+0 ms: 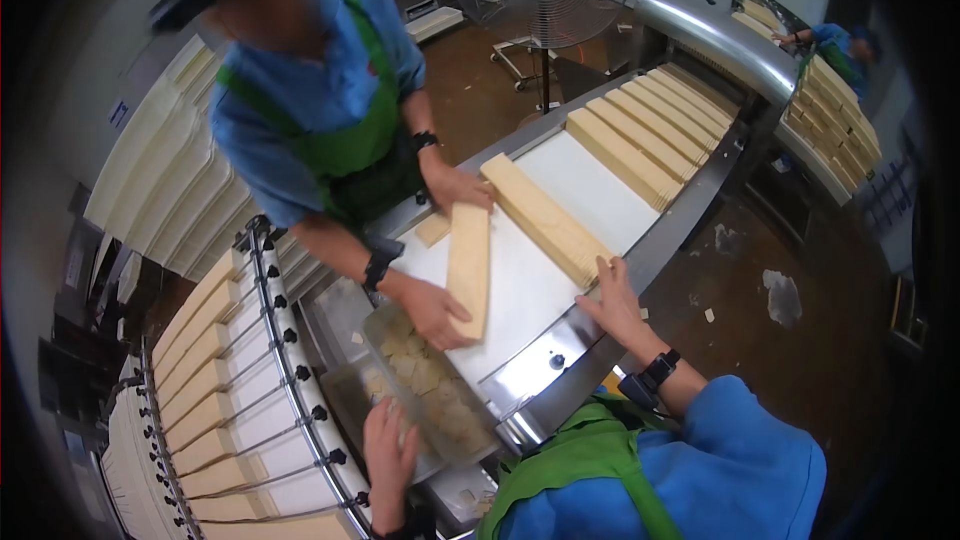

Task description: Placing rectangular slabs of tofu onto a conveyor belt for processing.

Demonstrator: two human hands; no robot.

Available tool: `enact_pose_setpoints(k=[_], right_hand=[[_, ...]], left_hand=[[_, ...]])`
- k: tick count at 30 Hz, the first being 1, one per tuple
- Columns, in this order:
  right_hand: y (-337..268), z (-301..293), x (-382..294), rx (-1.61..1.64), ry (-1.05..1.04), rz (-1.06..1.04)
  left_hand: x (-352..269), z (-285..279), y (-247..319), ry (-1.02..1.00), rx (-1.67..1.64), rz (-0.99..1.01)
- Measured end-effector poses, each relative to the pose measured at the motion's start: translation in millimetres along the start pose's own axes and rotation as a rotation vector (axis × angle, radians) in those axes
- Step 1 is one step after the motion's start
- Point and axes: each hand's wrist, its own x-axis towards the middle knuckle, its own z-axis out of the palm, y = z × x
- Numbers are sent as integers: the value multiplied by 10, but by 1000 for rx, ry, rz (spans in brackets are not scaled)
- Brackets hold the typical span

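My right hand [619, 304] is at the near end of a long stack of pale dough sheets [547, 221], which lies across a white conveyor belt [592, 180]; its fingertips touch the stack's end. My left hand [390, 442] is raised over the plastic bins beside the belt, fingers apart, with nothing in it. Across the belt a co-worker holds another stack of dough sheets [469, 270] by both ends. A small dough piece [433, 229] lies by the co-worker's hand. Further up the belt several more stacks [630, 154] lie side by side.
Clear plastic bins [427, 390] with dough scraps sit below the belt's end. At left a second conveyor carries dough strips [195, 382] between metal guide rods and black knobs [302, 373]. Stacked white trays [165, 165] stand behind the co-worker. A pedestal fan [541, 0] stands beyond.
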Motion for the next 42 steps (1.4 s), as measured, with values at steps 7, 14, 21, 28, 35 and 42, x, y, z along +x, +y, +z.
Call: enact_pose_setpoints(k=[7,14,21,28,35,42], right_hand=[[583,260,568,-167,-222,268],[560,325,597,-183,-296,148],[761,219,647,-146,-351,59],[1054,148,1051,75,-573,-118],[147,636,821,121,-476,-389],[-1678,879,-163,595,-704,-511]], left_hand=[[2427,1762,632,26,-292,274],[4249,2888,192,-36,11,47],[4493,2787,371,-201,218,-108],[3172,1928,-214,-177,155,-431],[1143,1731,-738,500,-656,-683],[-580,-198,-1104,1132,-158,-817]])
